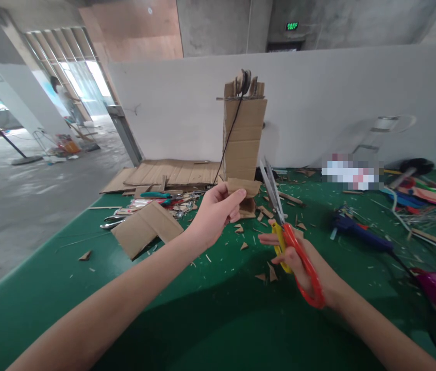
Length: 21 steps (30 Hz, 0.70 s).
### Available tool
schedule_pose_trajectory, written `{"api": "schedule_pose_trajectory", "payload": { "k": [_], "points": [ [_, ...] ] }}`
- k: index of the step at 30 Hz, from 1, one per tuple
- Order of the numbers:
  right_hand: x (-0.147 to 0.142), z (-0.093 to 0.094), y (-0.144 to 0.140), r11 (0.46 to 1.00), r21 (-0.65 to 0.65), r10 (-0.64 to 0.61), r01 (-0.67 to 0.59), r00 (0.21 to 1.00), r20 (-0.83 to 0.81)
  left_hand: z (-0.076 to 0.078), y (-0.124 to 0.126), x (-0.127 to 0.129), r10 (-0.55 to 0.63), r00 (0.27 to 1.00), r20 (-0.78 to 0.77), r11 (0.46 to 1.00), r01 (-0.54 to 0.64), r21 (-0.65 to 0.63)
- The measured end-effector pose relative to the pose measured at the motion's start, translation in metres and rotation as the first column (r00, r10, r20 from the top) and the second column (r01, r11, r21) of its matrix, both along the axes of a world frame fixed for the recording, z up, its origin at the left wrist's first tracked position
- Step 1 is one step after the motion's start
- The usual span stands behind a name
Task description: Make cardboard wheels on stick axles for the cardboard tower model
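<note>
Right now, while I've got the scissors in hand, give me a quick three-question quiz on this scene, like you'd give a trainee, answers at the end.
1. Which hand holds the scissors?
2. True or false: just one of the two hands holds something.
3. What runs down from the wheel atop the cardboard tower?
A) a black cord
B) a yellow ribbon
C) a green chain

Key:
1. The right hand.
2. False: the left hand also holds something, a small piece of cardboard, between its fingers.
3. A.
</note>
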State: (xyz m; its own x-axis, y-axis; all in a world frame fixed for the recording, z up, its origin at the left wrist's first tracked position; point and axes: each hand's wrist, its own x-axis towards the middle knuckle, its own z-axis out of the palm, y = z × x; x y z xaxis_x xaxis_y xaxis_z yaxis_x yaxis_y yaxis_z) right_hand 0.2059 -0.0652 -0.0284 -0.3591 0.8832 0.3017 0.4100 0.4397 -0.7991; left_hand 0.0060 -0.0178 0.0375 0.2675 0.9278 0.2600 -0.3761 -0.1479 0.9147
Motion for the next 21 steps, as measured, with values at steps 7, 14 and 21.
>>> {"api": "schedule_pose_trajectory", "payload": {
  "k": [7,14,21],
  "points": [
    [-0.006,0.018,-0.012,0.996,0.036,0.083,-0.086,0.994,0.073,-0.002,0.0,0.001,0.019,0.996,-0.082,0.999,-0.016,0.04],
    [-0.004,0.011,-0.009,0.995,0.009,0.101,-0.102,0.993,0.061,-0.008,0.001,0.002,0.027,0.99,-0.137,0.996,-0.015,0.088],
    [-0.002,0.005,-0.004,0.997,0.04,0.06,-0.062,0.997,0.054,-0.01,0.001,0.003,0.002,0.992,-0.127,0.996,0.009,0.084]
  ]
}}
